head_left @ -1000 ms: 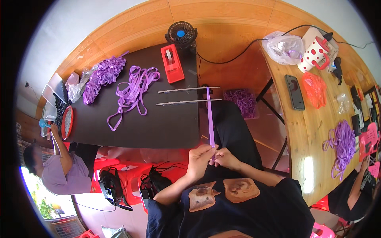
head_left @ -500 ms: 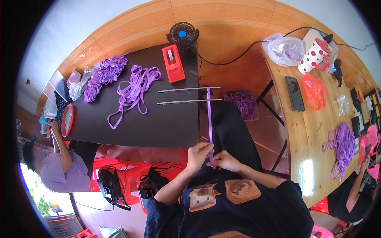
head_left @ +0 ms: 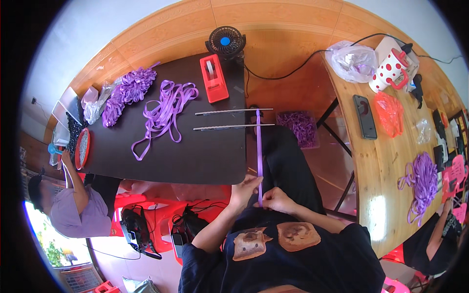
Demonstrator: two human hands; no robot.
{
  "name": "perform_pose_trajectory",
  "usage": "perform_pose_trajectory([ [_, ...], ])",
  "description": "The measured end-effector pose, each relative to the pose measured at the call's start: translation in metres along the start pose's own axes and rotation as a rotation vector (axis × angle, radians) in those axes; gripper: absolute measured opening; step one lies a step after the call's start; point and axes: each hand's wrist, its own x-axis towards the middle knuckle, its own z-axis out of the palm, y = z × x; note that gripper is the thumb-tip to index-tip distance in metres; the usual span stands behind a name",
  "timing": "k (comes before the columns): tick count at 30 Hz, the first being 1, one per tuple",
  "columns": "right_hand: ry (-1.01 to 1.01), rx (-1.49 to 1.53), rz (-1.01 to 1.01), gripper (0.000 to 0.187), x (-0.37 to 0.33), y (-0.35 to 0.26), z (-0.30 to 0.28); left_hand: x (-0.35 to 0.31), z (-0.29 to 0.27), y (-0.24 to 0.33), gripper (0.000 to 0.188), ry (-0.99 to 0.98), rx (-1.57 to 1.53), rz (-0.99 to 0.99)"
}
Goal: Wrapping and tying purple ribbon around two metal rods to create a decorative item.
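Observation:
A narrow purple ribbon (head_left: 259,151) runs from two thin metal rods (head_left: 234,127) toward my body. The rods lie side by side on the dark table and jut past its right edge, with the ribbon at their jutting ends. My left hand (head_left: 245,191) pinches the ribbon just off the table corner. Closer to my shirt, my right hand (head_left: 277,200) holds the ribbon's lower part between its fingers. The ribbon's end is hidden by the right fingers.
On the dark table (head_left: 205,161) lie a loose ribbon pile (head_left: 166,110), a ribbon bundle (head_left: 134,88) and a red tape dispenser (head_left: 213,80). A small fan (head_left: 225,42) stands behind. A wooden table (head_left: 342,80) at right bears a phone (head_left: 364,117). Two people sit at the sides.
Both hands keep their hold on the ribbon and have barely moved. The whole view has shifted very slightly.

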Motion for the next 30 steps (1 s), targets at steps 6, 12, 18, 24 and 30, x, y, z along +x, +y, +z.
perform_pose_trajectory([
  [6,-0.011,-0.061,-0.020,0.033,0.000,0.000,0.000,0.002,-0.001,-0.005,0.011,0.020,-0.059,0.029],
  [12,0.012,-0.044,-0.039,0.045,0.001,0.001,-0.001,0.009,-0.003,-0.015,0.008,-0.030,-0.079,0.009],
  [18,-0.011,-0.081,-0.017,0.026,-0.003,-0.002,-0.011,0.006,-0.002,-0.015,0.004,-0.043,-0.098,0.068],
  [24,0.898,-0.930,-0.997,0.029,0.016,-0.085,-0.055,-0.002,-0.003,-0.007,0.004,-0.064,-0.108,0.056],
  [30,0.845,-1.331,-1.351,0.033,0.055,-0.106,-0.077,-0.009,0.001,0.001,0.003,-0.086,-0.133,0.005],
])
